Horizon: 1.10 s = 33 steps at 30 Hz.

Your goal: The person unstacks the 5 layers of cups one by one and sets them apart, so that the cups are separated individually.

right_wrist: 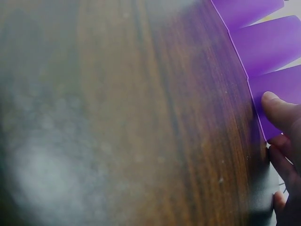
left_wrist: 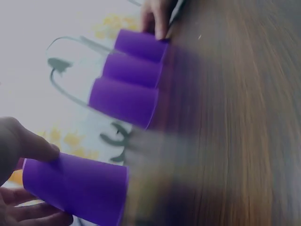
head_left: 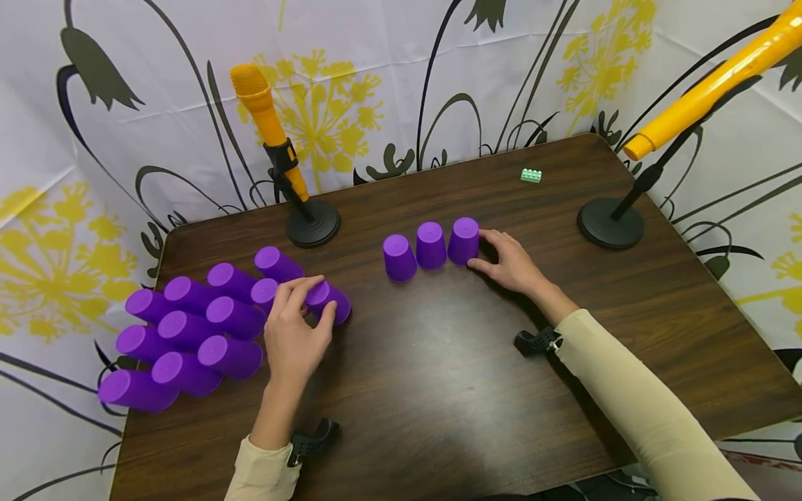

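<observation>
So the left hand [head_left: 294, 334] has its fingers curled round one purple cup [head_left: 328, 300] at the desk's [head_left: 438, 390] left-middle, just beside the cup cluster [head_left: 194, 327] by the left edge, while the right hand [head_left: 510, 261] pinches the rightmost cup [head_left: 464, 240] of the row of three [head_left: 431, 247] mid-desk.

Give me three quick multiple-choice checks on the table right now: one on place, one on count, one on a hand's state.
1. Where is the green brick?
A. far right part of the table
B. among the lying cups
C. under the left hand

2. How many cups stand upside down in the row?
A. two
B. three
C. five

3. What is the left hand doing?
A. lying flat on bare wood
B. gripping a lying purple cup
C. holding a microphone

Answers: 1 A, it sits alone near the far edge; 2 B, three stand side by side; 3 B, its fingers curl round the cup.
</observation>
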{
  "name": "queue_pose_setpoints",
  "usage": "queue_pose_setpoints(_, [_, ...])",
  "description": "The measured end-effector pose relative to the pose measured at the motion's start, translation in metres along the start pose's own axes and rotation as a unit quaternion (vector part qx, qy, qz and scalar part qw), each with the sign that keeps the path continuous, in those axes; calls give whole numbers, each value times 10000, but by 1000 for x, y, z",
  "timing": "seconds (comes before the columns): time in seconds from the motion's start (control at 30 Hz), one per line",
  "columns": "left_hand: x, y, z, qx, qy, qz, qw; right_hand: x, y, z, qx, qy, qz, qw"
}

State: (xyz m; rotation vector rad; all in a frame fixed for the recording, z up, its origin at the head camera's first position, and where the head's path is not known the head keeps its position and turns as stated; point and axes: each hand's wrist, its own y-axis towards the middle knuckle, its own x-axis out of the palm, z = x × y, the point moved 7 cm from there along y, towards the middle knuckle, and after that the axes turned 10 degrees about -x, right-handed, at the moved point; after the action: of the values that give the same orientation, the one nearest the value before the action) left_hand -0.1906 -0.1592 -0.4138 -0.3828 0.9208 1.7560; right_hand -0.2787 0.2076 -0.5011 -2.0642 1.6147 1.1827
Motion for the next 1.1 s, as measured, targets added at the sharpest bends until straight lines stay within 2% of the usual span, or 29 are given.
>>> queue_pose_setpoints(0.17, [-28, -11, -16, -217, 470, 437, 9977, 0, -1, 1, 6, -18, 38, 10000])
queue_pose_setpoints(0.37, [-44, -22, -32, -522, 822, 622, 9933, 2, -1, 3, -19, -29, 51, 10000])
queue_pose_setpoints(0.8, [-51, -31, -49, -646, 1112, 678, 9894, 0, 0, 2, 12, 10, 43, 10000])
queue_pose_setpoints(1.0, [-53, -31, -48, -610, 1145, 600, 9897, 0, 1, 2, -6, -16, 42, 10000])
queue_pose_setpoints(1.1, [-57, -31, -43, -546, 1172, 670, 9893, 1, 0, 3, 6, -13, 13, 10000])
